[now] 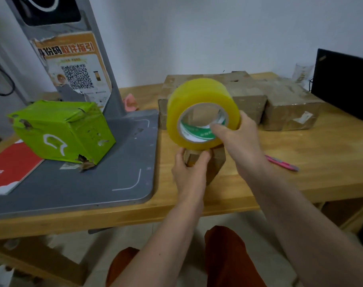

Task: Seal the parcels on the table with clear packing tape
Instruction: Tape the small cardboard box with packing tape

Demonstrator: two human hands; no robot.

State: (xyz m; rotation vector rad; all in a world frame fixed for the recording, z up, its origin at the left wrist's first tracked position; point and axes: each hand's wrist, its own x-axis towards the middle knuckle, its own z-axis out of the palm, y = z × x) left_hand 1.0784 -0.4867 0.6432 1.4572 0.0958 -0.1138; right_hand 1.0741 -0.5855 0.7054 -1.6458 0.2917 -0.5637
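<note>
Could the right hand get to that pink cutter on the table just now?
Probably not at once: the right hand grips the tape roll, fingers hooked in its core. The pink cutter lies uncovered beside that forearm, so the path looks free once the roll is put down.

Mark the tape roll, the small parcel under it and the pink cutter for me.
tape roll (199,94), head view, on its yellowish outer band.
small parcel (216,162), head view, on its brown side.
pink cutter (281,162), head view, mid-handle.

Tape roll (201,108) above small parcel (215,162), stacked parcels (280,100) behind, wrapped box (62,129) left
</note>
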